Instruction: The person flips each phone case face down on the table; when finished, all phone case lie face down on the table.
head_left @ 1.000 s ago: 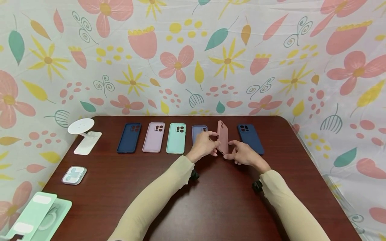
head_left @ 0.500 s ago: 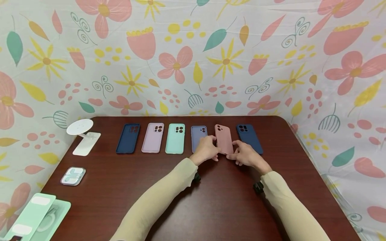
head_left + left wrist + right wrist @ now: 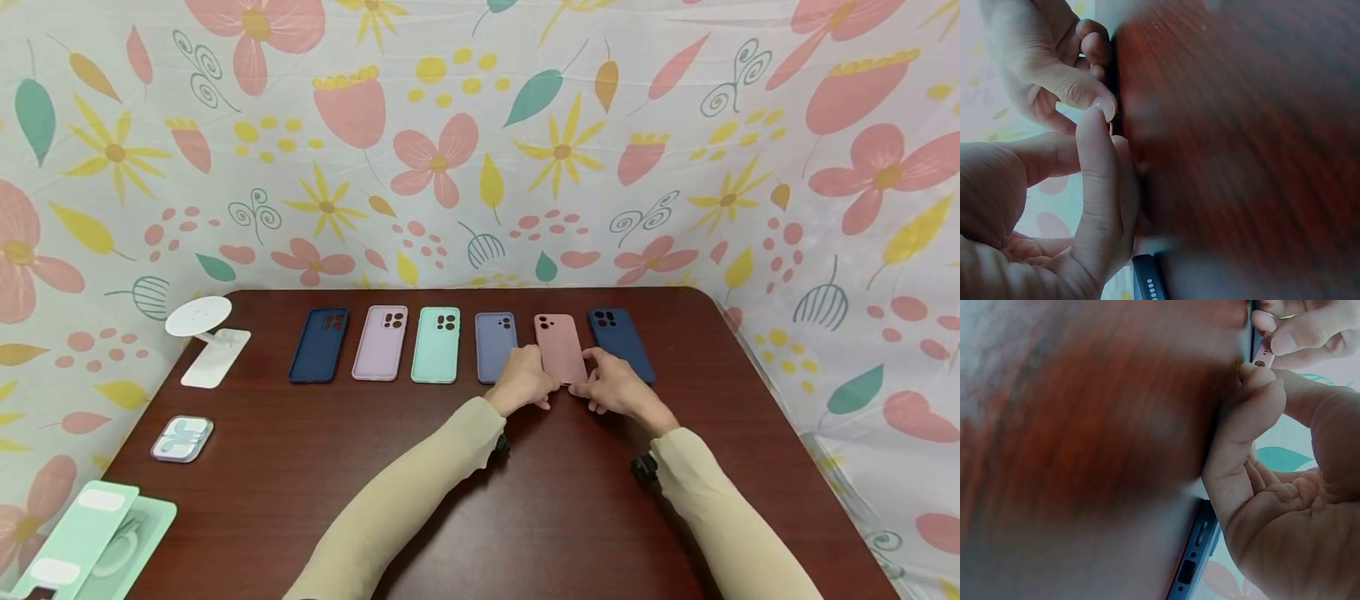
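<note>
A pink phone case lies back up on the table, its camera holes at the far end. My left hand grips its lower left corner between thumb and curled fingers, partly hiding that side. At the lower right corner my right hand pinches the edge with thumb and index finger. The right wrist view shows the pink case's bottom end between the two hands, close to the table. A periwinkle phone case lies left of it, partly behind my left hand. To the right is a navy phone case.
Further left in the row are a mint case, a lilac case and another navy case. A white stand, boxed earphones and a mint package line the table's left side. A patterned cloth hangs behind.
The pink case was tilted up on its side a second ago and has come down flat. My left hand has moved right and toward me along its edge; the right hand stays nearly still.
</note>
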`<state>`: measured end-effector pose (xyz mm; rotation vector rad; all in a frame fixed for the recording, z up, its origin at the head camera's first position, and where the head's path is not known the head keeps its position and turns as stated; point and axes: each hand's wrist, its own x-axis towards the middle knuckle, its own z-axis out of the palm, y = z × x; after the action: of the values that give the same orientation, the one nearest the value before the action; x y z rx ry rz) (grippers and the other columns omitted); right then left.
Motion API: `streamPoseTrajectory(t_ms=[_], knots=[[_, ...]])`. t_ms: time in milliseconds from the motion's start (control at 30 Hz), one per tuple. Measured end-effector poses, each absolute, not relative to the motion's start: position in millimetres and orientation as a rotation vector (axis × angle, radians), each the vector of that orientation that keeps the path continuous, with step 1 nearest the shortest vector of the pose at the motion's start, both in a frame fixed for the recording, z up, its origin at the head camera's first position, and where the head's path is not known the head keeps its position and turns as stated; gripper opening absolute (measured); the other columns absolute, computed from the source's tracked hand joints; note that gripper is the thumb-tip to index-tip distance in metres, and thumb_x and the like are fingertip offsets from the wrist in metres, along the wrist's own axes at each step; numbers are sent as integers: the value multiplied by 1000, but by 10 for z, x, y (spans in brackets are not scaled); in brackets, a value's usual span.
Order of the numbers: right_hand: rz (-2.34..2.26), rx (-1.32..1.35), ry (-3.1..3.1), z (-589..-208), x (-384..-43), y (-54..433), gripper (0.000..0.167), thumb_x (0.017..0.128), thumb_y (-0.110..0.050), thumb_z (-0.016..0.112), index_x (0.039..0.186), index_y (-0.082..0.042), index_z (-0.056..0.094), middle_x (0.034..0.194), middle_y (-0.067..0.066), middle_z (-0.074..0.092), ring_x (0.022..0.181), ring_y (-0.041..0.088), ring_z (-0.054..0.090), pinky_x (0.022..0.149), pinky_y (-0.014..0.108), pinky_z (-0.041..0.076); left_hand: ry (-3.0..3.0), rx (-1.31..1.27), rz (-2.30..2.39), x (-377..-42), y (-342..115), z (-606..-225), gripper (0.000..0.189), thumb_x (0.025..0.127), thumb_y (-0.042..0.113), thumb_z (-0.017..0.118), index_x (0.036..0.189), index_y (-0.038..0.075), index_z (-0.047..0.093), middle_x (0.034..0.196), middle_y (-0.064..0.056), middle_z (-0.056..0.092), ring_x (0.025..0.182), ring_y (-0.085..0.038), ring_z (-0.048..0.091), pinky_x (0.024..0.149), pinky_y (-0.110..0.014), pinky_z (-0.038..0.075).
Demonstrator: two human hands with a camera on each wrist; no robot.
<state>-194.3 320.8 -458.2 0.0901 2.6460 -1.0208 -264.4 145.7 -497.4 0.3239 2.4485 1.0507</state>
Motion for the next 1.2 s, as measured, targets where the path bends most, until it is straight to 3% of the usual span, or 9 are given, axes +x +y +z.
streamPoseTrajectory(t_ms=[267,567,800,900,967,1067,1200], knots=[[-1028,99,2642,-4592,-1936,3220,79,102,-20,74,164,6,32,86,12,70,62,17,69,62,33,63,2485,343,1006,-2666,1497,-5072,23,95,16,80,75,10,71,52,-2,71,47,-12,73,53,-22,61],[-1031,124,2636,-4591,-1921,3206,80,103,-20,74,165,6,31,89,13,70,63,17,70,63,33,64,2450,368,1012,-2678,1476,-5055,19,96,20,79,82,8,72,55,-2,73,48,-12,74,52,-24,60],[-1032,136,2656,-4560,-1876,3196,83,103,-23,75,166,5,28,86,13,71,62,18,70,62,34,64,2413,392,1079,-2548,1365,-4812,22,99,24,78,86,9,69,63,-7,74,51,-14,75,61,-25,62],[-1041,132,2668,-4536,-1842,3182,82,105,-25,73,166,4,26,85,12,71,62,18,69,62,33,62,2397,420,1109,-2461,1270,-4658,18,100,22,75,107,6,72,65,-7,74,52,-16,75,63,-26,64],[-1057,125,2682,-4521,-1819,3161,82,105,-25,73,166,4,26,84,12,70,61,18,68,62,33,61,2374,421,1146,-2417,1195,-4556,36,100,21,75,132,4,69,66,-8,75,53,-17,75,66,-27,66],[-1082,109,2700,-4495,-1786,3118,83,105,-27,74,166,3,27,84,12,70,60,17,68,61,33,61,2338,393,1162,-2334,1040,-4313,66,102,20,75,161,5,51,68,-9,77,59,-20,78,84,-29,68],[-1123,88,2732,-4457,-1751,3047,85,104,-30,76,167,2,27,84,12,68,57,17,68,60,34,60,2383,377,1142,-2333,878,-4214,69,103,24,75,163,5,47,64,-6,75,69,-26,82,107,-38,63]])
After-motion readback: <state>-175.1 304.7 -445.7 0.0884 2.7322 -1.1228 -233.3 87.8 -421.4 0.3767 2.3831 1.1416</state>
